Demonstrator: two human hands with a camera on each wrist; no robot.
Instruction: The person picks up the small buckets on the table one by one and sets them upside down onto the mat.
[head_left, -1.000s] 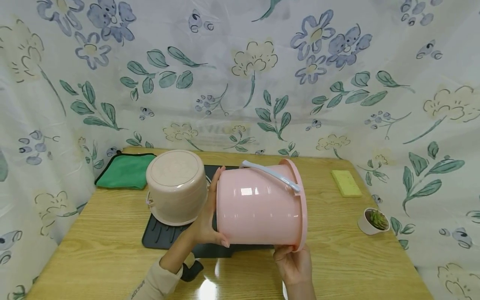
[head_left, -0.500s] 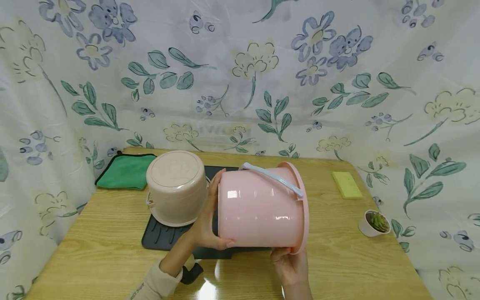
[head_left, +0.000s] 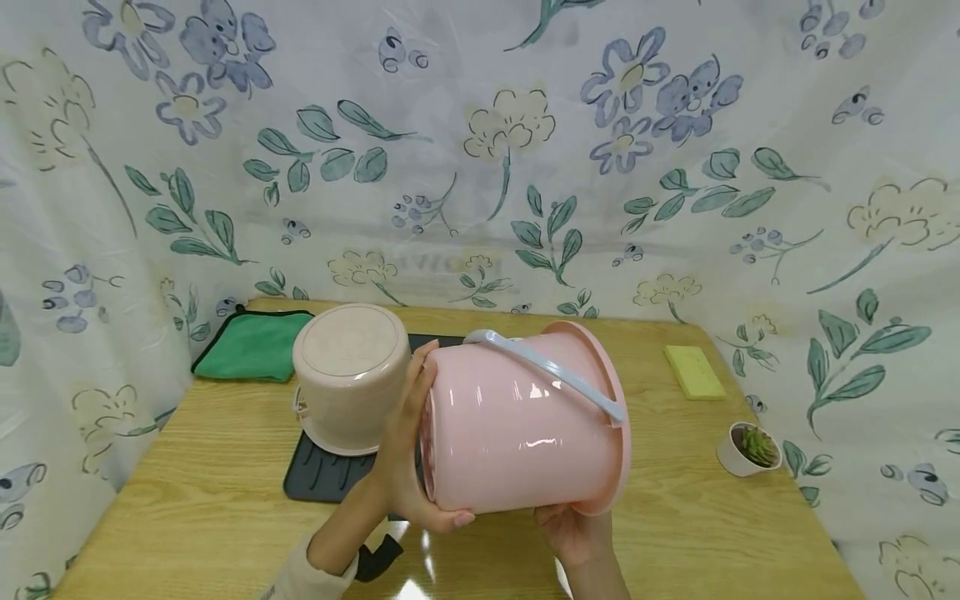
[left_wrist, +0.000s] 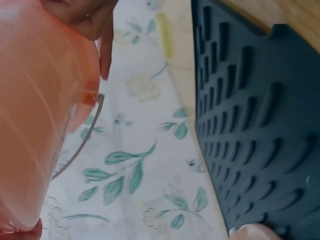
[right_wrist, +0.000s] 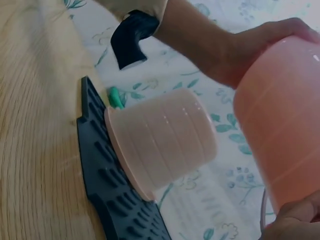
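Observation:
A pink bucket point(head_left: 517, 425) is held on its side above the table, its mouth to the right and its base to the left. My left hand point(head_left: 408, 467) grips the base end, thumb along the lower side and fingers up behind it. Below the mouth end, my right hand point(head_left: 577, 533) holds the rim; part of its fingers is hidden by the bucket. The pale blue handle point(head_left: 551, 371) lies across the upper side. Left of it, a beige bucket point(head_left: 352, 375) stands upside down on a dark ridged drying mat point(right_wrist: 107, 170).
A green cloth pouch point(head_left: 251, 346) with black trim lies at the back left. Toward the right are a yellow sponge cloth point(head_left: 695, 372) and a small potted succulent point(head_left: 748, 448). A flower-printed curtain point(head_left: 480, 167) encloses the table's back and sides.
The pink bucket has turned slightly in my hands: its mouth end tips lower and right, and its base edge shows more. My left hand has shifted slightly left and down.

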